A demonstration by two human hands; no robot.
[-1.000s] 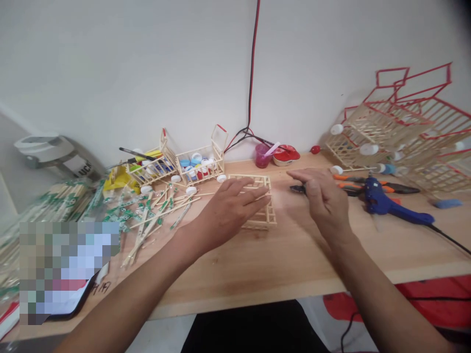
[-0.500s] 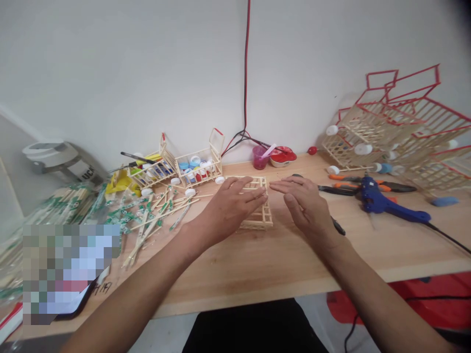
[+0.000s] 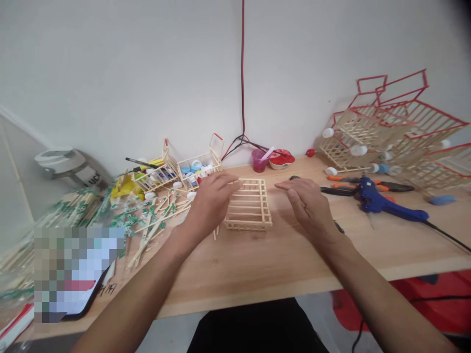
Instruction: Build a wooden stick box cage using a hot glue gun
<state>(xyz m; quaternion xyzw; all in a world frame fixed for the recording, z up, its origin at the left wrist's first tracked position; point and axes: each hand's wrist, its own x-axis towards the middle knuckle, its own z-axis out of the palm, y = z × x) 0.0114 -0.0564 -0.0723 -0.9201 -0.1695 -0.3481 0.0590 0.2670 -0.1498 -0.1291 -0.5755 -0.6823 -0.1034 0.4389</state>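
The left hand (image 3: pixel 209 208) is open, curved over the corner of a lattice frame of thin wooden sticks (image 3: pixel 250 206) (touching or just above it, hard to tell), and the right hand (image 3: pixel 309 206) is open just beside it, grasping nothing. The frame lies flat on the worktop (image 3: pixel 257 264) between them, with loose sticks (image 3: pixel 154 220) left of the left hand — a blue glue gun (image 3: pixel 371 196) right of the right.

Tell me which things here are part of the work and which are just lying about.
In use: left hand, right hand, stick frame.
Just lying about: glue gun, pliers, pink cup.
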